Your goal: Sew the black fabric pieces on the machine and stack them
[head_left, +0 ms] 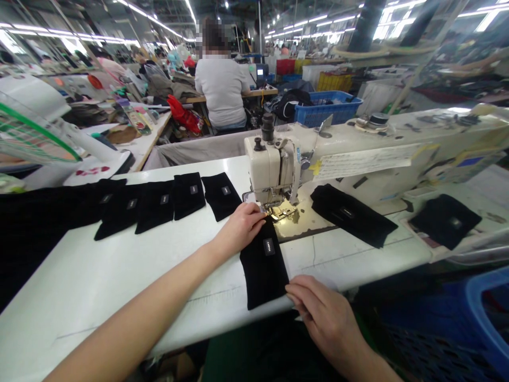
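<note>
A black fabric piece (262, 276) with a small grey label (269, 246) lies lengthwise from the sewing machine's needle area to the table's front edge. My left hand (244, 225) pinches its far end, right beside the presser foot (280, 212). At the near right corner, my right hand (322, 310) has thumb and fingers closed on the fabric's edge. The sewing machine (270, 164) stands just behind the cloth, its needle tip too small to make out.
Several labelled black pieces (189, 196) overlap in a row on the left. Another black piece (353, 215) lies under the machine arm, one more (445, 220) farther right. A blue basket (473, 313) stands at the lower right, a fan (35, 127) at the left. A person (220, 90) sits ahead.
</note>
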`<state>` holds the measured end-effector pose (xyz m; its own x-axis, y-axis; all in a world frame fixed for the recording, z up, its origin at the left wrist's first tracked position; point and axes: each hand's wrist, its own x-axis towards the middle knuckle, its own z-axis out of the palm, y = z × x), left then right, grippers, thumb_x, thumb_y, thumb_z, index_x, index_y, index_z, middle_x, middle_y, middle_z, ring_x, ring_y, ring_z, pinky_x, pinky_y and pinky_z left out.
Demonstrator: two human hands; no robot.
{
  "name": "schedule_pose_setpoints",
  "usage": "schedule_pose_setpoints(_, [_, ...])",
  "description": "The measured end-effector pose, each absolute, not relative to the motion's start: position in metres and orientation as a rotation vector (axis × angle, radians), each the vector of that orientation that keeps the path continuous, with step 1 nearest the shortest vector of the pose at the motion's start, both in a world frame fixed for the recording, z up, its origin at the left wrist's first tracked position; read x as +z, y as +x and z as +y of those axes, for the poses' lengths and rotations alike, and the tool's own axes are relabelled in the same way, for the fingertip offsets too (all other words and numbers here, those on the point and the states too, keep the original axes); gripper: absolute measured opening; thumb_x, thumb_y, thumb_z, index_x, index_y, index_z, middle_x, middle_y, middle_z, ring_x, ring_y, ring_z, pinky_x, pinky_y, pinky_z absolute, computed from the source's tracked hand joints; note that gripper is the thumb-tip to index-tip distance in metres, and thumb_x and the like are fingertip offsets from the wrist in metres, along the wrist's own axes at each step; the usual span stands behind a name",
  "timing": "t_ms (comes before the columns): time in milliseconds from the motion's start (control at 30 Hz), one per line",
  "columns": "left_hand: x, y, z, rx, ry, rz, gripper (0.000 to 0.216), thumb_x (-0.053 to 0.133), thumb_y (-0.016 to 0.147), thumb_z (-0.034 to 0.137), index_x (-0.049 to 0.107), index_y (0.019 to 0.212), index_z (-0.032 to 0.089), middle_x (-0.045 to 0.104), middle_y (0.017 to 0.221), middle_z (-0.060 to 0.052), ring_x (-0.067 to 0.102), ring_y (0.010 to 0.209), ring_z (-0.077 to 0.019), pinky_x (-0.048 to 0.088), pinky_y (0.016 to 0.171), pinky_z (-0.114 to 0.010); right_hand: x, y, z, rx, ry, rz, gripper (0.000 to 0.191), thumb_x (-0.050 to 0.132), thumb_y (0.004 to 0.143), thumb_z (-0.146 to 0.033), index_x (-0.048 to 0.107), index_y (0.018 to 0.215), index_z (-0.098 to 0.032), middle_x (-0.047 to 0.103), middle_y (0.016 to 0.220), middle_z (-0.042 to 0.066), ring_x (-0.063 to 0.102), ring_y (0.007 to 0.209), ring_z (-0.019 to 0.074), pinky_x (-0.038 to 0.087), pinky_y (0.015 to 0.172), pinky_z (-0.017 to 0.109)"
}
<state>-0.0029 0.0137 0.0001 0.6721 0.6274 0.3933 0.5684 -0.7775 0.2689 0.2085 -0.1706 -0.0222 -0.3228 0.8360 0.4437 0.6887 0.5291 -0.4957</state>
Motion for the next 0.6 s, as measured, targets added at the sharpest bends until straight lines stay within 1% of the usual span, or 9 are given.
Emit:
schedule_pose_setpoints(333, [0.0009, -0.0033, 0.0156, 0.718, 2.753, 0.980, 0.022, 0.053, 0.098, 0.019, 0.071, 0.109, 0.014, 0.062, 0.103, -0.011, 0.058, 0.096, -0.0234, 0.052, 0.088, -0.040, -0.0178, 0.2084, -0.1676, 0.218, -1.245, -2.139, 0.035, 0.037, 0.092, -0.002, 0.062, 0.109, -0.017, 0.068, 0.099, 0.007, 0.065, 0.075, 0.0161, 0.045, 0.061, 0.027])
schedule_pose_setpoints(467, [0.0023, -0.0042, 0.0180, 0.683, 2.785, 0.971, 0.023, 0.051, 0.098, 0.019, 0.070, 0.110, 0.015, 0.061, 0.103, -0.011, 0.057, 0.096, -0.0239, 0.052, 0.088, -0.040, -0.0152, 0.2081, -0.1653, 0.222, -1.280, -2.158, 0.033, 0.038, 0.090, -0.002, 0.063, 0.104, -0.018, 0.068, 0.096, 0.006, 0.063, 0.072, 0.0165, 0.044, 0.060, 0.027])
schedule_pose_setpoints(600, [0.0033, -0.0043, 0.0188, 0.655, 2.823, 0.989, 0.024, 0.050, 0.098, 0.020, 0.070, 0.111, 0.014, 0.061, 0.102, -0.011, 0.056, 0.095, -0.0240, 0.053, 0.089, -0.041, -0.0130, 0.2073, -0.1639, 0.235, -1.276, -2.168, 0.032, 0.040, 0.090, -0.002, 0.064, 0.104, -0.018, 0.067, 0.096, 0.006, 0.062, 0.072, 0.0163, 0.043, 0.061, 0.027])
